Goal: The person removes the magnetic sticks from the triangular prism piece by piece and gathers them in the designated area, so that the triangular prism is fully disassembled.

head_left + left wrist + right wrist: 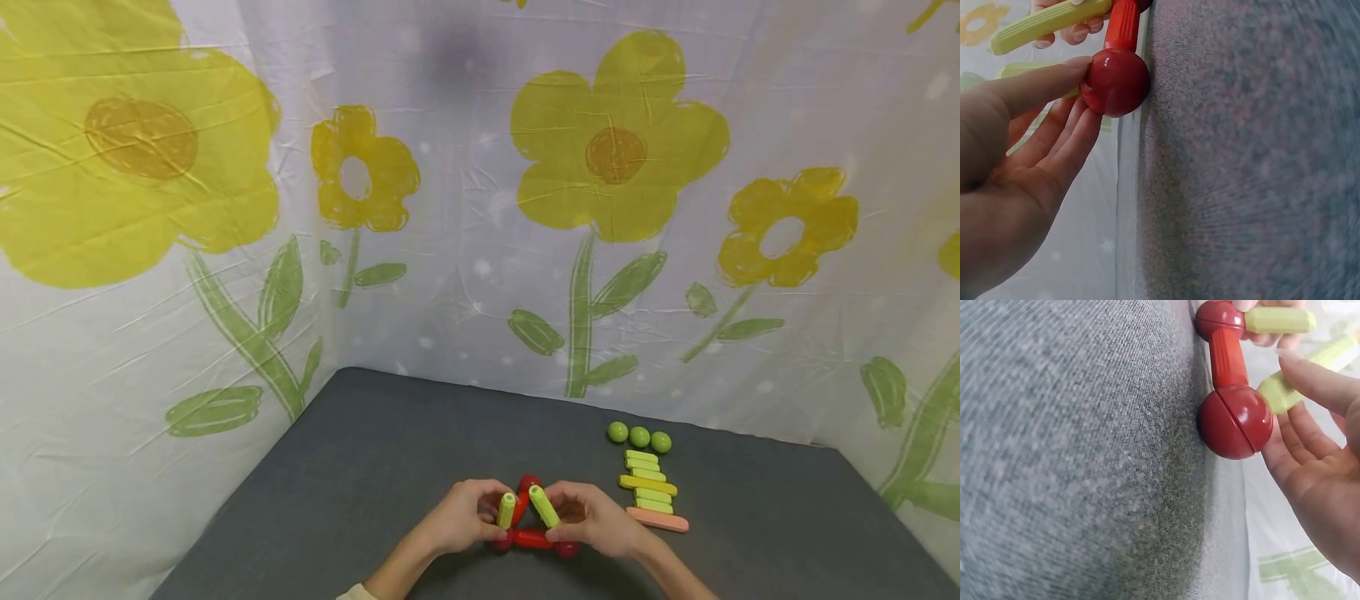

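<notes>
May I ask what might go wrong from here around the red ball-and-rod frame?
The tilted yellow-green ribbed rod in the right hand might slip on the glossy red ball at its lower end. That hand, close to the flat salmon-pink bar, could knock it askew.

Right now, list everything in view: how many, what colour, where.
Flowered backdrop: apparently one, white with yellow and green, behind and beside the table
Table: one, dark grey, below
Green balls: three, green, row at far right
Short rods: about five, yellow-green, column below the green balls
Yellow rod: one, yellow, mid-column
Pink rod: one, salmon, column's near end
Red balls: three, red, triangle at centre
Red rods: at least two, red, between the red balls
Held rods: two, yellow-green, at the nearer red balls
Sleeve: one, cream, left forearm
Left hand: one, bare, on the left held rod
Right hand: one, bare, on the right held rod
</notes>
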